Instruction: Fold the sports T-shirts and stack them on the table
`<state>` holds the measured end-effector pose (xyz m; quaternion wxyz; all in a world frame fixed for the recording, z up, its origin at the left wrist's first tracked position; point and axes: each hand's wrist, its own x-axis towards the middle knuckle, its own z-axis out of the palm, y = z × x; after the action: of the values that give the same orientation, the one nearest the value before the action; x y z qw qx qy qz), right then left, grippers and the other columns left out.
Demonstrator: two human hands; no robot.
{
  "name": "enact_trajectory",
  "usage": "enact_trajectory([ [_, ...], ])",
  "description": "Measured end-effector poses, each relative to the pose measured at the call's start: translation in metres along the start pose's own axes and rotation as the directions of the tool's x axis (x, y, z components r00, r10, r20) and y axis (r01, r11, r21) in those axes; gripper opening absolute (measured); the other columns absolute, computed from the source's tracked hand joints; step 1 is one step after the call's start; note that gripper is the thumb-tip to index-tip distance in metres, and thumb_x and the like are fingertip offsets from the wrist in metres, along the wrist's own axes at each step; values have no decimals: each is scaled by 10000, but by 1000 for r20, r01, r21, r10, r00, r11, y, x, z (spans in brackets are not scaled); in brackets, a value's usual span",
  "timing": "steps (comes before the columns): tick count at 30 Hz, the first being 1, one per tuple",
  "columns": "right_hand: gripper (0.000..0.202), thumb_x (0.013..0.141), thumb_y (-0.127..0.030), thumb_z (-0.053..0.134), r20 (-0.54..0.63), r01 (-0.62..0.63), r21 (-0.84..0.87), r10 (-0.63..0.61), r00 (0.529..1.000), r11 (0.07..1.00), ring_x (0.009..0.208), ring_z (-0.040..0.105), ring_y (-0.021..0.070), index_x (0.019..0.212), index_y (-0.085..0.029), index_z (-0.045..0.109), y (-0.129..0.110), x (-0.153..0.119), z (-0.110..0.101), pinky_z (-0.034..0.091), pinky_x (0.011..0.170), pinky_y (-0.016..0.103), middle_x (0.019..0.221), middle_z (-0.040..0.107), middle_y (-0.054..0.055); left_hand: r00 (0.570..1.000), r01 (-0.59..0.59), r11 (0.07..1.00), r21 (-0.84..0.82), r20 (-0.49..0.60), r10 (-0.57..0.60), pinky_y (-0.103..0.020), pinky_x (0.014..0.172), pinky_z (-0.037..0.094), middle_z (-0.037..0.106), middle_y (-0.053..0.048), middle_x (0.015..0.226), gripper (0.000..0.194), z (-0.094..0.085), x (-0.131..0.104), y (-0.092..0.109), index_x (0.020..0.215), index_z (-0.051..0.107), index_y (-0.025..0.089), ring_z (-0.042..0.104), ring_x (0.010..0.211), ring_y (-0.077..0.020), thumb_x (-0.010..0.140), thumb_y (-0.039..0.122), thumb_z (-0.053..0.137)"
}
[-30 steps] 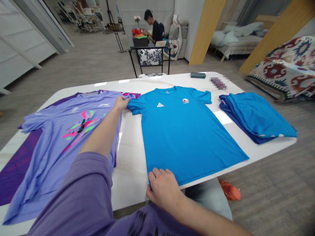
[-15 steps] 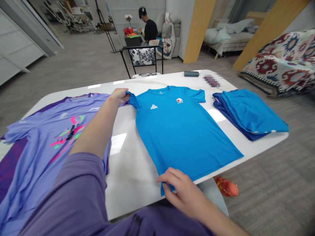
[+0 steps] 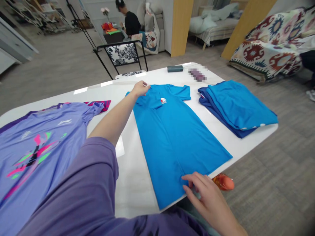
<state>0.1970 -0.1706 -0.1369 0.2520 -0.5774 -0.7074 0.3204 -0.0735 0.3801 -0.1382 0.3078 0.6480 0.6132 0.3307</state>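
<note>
A blue T-shirt (image 3: 169, 131) lies on the white table, its left side folded inward so that one sleeve rests across the chest beside a small round badge. My left hand (image 3: 141, 88) is closed on the cloth at the shoulder near the collar; its fingertips are partly hidden. Down at the hem, my right hand (image 3: 205, 193) has thumb and bent fingers around the folded-in edge of the same shirt. To the left, a lilac T-shirt (image 3: 71, 121) with a pink and green print is spread over darker purple clothing.
Folded blue clothes (image 3: 241, 105) are piled on the right of the white table (image 3: 130, 183). A dark green case (image 3: 175, 68) lies at the far edge, near a blurred purple item (image 3: 197, 75). Beyond stands a patterned chair (image 3: 122, 53); a person (image 3: 131, 23) sits farther back.
Both hands have moved rightward, carrying the shirt's left sleeve and side inward over its front. The chest lettering is now covered. The view has shifted to the right.
</note>
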Motion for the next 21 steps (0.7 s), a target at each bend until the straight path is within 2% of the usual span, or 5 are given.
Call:
enact_trajectory([
  [4,220,1130,-413,647,17,17,-90,-15,1000,996,862,721,200,1296,-296,730,12,18,-17,559,799,342,949,739,8,967,-119,943,311,-179,181,-470,1179,493,716,-153,1245,198,-30,-5,-60,1146,705,195,659,1235,-327,994,321,698],
  [7,185,1139,-380,628,33,88,-139,-84,996,986,891,727,201,1254,-284,737,9,47,-21,542,806,355,979,752,14,956,0,938,347,-276,102,-450,1210,450,711,-161,1274,252,-70,-11,-103,1187,719,184,631,1269,-320,1003,340,645],
  [10,183,1134,-359,626,56,215,-190,-208,976,958,976,735,238,1262,-282,732,-1,72,-11,537,834,398,1101,778,46,974,66,954,292,-227,2,-414,1186,449,728,-131,1262,286,-94,-18,-130,1169,738,195,628,1222,-292,990,407,669],
  [15,325,1086,-410,697,210,406,-122,-376,903,906,1114,776,316,1397,-315,708,-15,75,26,611,932,509,1301,816,70,997,-61,972,229,-22,68,-335,1113,477,724,-91,1210,227,-99,-21,-138,1052,763,198,615,1082,-223,947,398,733],
  [21,573,1043,-581,739,299,462,-92,-418,858,882,1387,733,365,1578,-402,644,-13,73,45,637,1112,597,1620,685,11,986,-80,996,-31,-151,74,-268,1008,506,706,-69,1130,111,-91,-12,-120,984,685,218,606,1100,-212,979,319,731],
])
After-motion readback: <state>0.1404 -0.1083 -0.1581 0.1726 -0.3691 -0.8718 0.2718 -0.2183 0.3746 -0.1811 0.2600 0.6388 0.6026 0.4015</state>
